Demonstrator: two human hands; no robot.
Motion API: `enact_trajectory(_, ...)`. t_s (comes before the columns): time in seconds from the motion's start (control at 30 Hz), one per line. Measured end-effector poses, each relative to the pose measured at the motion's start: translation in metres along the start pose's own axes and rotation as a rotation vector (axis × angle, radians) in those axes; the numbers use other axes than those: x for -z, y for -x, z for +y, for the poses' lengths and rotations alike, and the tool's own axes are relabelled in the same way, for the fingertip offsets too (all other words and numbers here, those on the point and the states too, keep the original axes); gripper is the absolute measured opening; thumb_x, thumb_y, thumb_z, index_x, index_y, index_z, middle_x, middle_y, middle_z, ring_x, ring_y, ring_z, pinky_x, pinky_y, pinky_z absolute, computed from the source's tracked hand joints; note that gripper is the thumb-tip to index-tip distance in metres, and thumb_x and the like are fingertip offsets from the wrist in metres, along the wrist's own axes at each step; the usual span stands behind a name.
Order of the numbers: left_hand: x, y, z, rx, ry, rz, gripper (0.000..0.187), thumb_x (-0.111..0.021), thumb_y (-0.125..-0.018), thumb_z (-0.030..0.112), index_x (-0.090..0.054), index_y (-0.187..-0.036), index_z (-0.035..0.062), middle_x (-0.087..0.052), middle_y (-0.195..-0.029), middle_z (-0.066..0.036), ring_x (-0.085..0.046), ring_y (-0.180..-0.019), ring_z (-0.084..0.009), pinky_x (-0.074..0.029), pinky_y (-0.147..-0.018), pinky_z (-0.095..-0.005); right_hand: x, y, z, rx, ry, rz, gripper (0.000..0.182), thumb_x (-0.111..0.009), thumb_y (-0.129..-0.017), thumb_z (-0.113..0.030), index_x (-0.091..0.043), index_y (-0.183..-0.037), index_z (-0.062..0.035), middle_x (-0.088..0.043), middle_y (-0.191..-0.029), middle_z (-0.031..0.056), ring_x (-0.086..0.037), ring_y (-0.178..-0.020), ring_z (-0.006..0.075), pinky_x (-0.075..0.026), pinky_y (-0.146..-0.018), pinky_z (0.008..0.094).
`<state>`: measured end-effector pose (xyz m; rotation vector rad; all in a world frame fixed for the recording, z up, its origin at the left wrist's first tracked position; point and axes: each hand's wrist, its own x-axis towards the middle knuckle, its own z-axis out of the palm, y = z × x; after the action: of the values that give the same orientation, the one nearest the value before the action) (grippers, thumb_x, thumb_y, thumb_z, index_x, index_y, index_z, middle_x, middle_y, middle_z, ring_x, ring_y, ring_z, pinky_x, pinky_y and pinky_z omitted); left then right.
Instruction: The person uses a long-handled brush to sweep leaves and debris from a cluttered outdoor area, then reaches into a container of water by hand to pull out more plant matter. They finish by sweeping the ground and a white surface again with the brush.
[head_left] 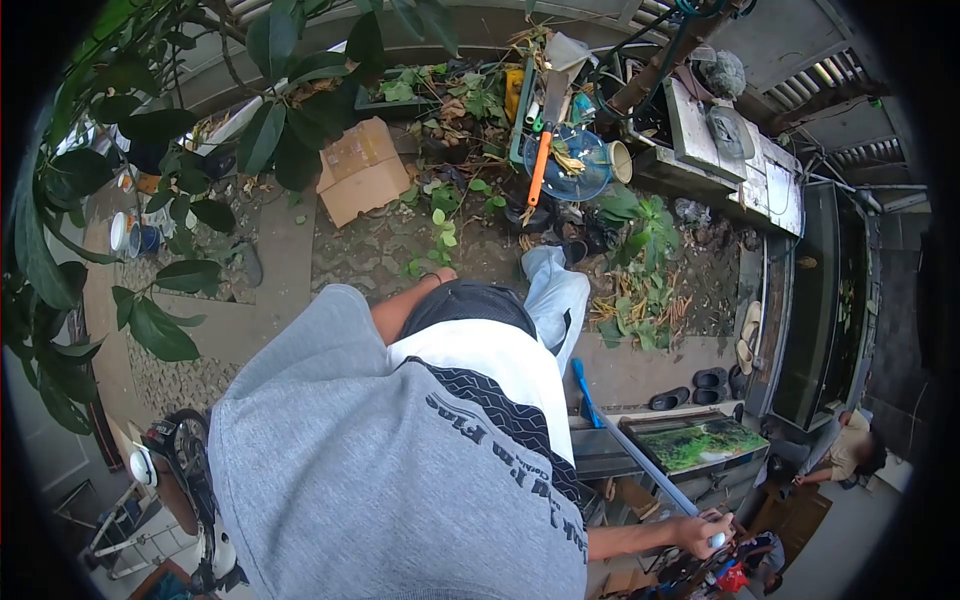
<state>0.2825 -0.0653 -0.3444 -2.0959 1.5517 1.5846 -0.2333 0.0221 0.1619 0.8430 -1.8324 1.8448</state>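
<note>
My right hand [705,535] is at the lower right, with its fingers wrapped round the end of a long grey-blue pole [650,468]. The pole runs up and left to a narrow bright blue end piece [584,390] beside my light blue trouser leg. Past my grey sleeve, my left hand [446,273] shows only in part near my dark-clad hip, with a thin band at the wrist. Its fingers cannot be made out.
Leafy branches [160,320] hang at the left. Flattened cardboard [362,172], an orange-handled tool [540,170] and a blue basket [575,165] lie ahead. Dark sandals [710,385] and a glass tank [700,445] stand right. A person [850,450] sits at the far right.
</note>
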Motion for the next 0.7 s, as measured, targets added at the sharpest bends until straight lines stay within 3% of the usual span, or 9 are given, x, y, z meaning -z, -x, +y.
enact_trajectory(0.23, 0.006, -0.017, -0.018, 0.013, -0.011, -0.046, 0.032, -0.070, -0.075, 0.037, -0.070, -0.085, 0.0066, -0.071, -0.090, -0.013, -0.066, -0.083, -0.0285, -0.050, -0.074, -0.0390, -0.020, 0.005, -0.002, -0.013, 0.017, 0.023, 0.034, -0.066, -0.084, -0.010, -0.049, -0.057, 0.0012, -0.040, -0.051, 0.0051, -0.039, -0.045, 0.0148, -0.032, -0.044, 0.0277)
enact_trajectory(0.37, 0.012, -0.023, -0.003, -0.098, 0.049, 0.101, 0.039, -0.063, -0.075, 0.037, -0.069, -0.080, -0.0015, -0.068, -0.085, -0.020, -0.067, -0.078, -0.0316, -0.049, -0.072, -0.0433, -0.020, 0.008, -0.004, -0.001, 0.035, 0.003, 0.032, -0.066, -0.084, -0.009, -0.049, -0.059, 0.0014, -0.040, -0.050, 0.0047, -0.039, -0.045, 0.0144, -0.033, -0.044, 0.0280)
enact_trajectory(0.47, 0.025, -0.017, 0.020, 0.017, 0.091, -0.026, 0.034, -0.069, -0.077, 0.038, -0.068, -0.088, 0.0061, -0.070, -0.091, -0.014, -0.066, -0.084, -0.0282, -0.049, -0.076, -0.0382, -0.014, 0.007, -0.023, -0.113, -0.016, -0.050, 0.031, -0.063, -0.085, -0.008, -0.048, -0.060, -0.0004, -0.039, -0.050, 0.0035, -0.035, -0.043, 0.0123, -0.037, -0.044, 0.0270)
enact_trajectory(0.5, 0.026, -0.019, 0.025, -0.049, 0.052, -0.020, 0.034, -0.068, -0.078, 0.038, -0.068, -0.090, 0.0064, -0.071, -0.092, -0.013, -0.066, -0.084, -0.0267, -0.050, -0.076, -0.0377, -0.004, -0.003, -0.014, -0.070, -0.109, -0.048, 0.024, -0.063, -0.084, -0.008, -0.056, -0.068, 0.0074, -0.047, -0.054, 0.0078, -0.039, -0.043, 0.0129, -0.030, -0.041, 0.0248)
enact_trajectory(0.57, 0.035, -0.019, 0.047, -0.107, 0.028, -0.034, 0.035, -0.067, -0.080, 0.037, -0.067, -0.095, 0.0062, -0.071, -0.095, -0.011, -0.067, -0.083, -0.0248, -0.050, -0.077, -0.0372, -0.003, -0.013, -0.058, -0.070, -0.161, -0.171, 0.031, -0.062, -0.081, -0.010, -0.043, -0.056, -0.0046, -0.042, -0.049, 0.0058, -0.036, -0.041, 0.0127, -0.032, -0.046, 0.0265)
enact_trajectory(0.6, 0.045, -0.009, 0.068, -0.099, 0.045, -0.059, 0.035, -0.066, -0.081, 0.037, -0.067, -0.098, 0.0058, -0.071, -0.096, -0.010, -0.067, -0.082, -0.0244, -0.051, -0.077, -0.0373, -0.011, -0.015, -0.078, 0.662, 0.481, -0.063, 0.036, -0.055, -0.089, -0.012, -0.042, -0.056, -0.0070, -0.040, -0.048, 0.0036, -0.034, -0.036, 0.0135, -0.028, -0.038, 0.0263)
enact_trajectory(0.63, 0.055, 0.006, 0.093, -0.132, 0.150, -0.050, 0.033, -0.063, -0.083, 0.037, -0.068, -0.088, 0.0046, -0.069, -0.085, -0.010, -0.066, -0.077, -0.0240, -0.051, -0.074, -0.0375, -0.013, -0.010, -0.111, 0.171, 0.116, -0.150, 0.034, -0.051, -0.093, -0.018, -0.041, -0.061, -0.0094, -0.041, -0.054, 0.0017, -0.038, -0.043, 0.0136, -0.029, -0.042, 0.0273)
enact_trajectory(0.67, 0.060, 0.016, 0.116, -0.166, 0.254, -0.041, 0.035, -0.060, -0.084, 0.037, -0.069, -0.079, 0.0033, -0.068, -0.075, -0.011, -0.065, -0.072, -0.0237, -0.051, -0.071, -0.0378, -0.002, -0.020, -0.105, 0.098, -0.079, -0.232, 0.030, -0.051, -0.093, -0.020, -0.044, -0.066, -0.0080, -0.042, -0.056, 0.0018, -0.038, -0.043, 0.0124, -0.030, -0.041, 0.0244)
enact_trajectory(0.7, 0.057, 0.011, 0.132, -0.274, 0.246, 0.000, 0.034, -0.060, -0.085, 0.037, -0.069, -0.085, 0.0043, -0.069, -0.080, -0.010, -0.065, -0.076, -0.0235, -0.051, -0.074, -0.0369, 0.009, -0.031, -0.098, 0.023, -0.275, -0.309, 0.027, -0.051, -0.093, -0.023, -0.047, -0.071, -0.0066, -0.043, -0.057, 0.0018, -0.039, -0.043, 0.0112, -0.032, -0.041, 0.0215)
